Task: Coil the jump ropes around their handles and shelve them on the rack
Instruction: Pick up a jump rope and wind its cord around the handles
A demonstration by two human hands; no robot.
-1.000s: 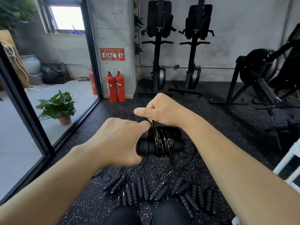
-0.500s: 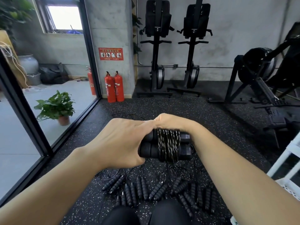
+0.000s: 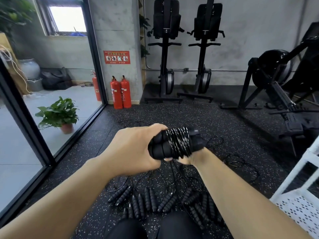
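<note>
My left hand (image 3: 133, 149) grips the left end of a pair of black jump rope handles (image 3: 160, 149) held side by side at chest height. Black-and-silver cord (image 3: 177, 142) is wound in several turns round their middle. My right hand (image 3: 187, 158) is under the bundle, mostly hidden behind it, its fingers curled at the cord on the underside. On the speckled floor below lie several more jump ropes (image 3: 162, 202), handles in pairs, their cords spread loose behind them. The white rack (image 3: 300, 192) shows at the right edge.
My knees (image 3: 151, 230) are at the bottom edge. A glass wall (image 3: 43, 128) runs along the left, with a potted plant (image 3: 59, 114) behind it. Two red extinguishers (image 3: 120, 92) stand by the pillar. Rowing machines (image 3: 276, 94) stand at the back and right.
My right hand has swung from above the handles, over the far side, to beneath them, laying more cord on the coil. The left hand has tilted the handles slightly.
</note>
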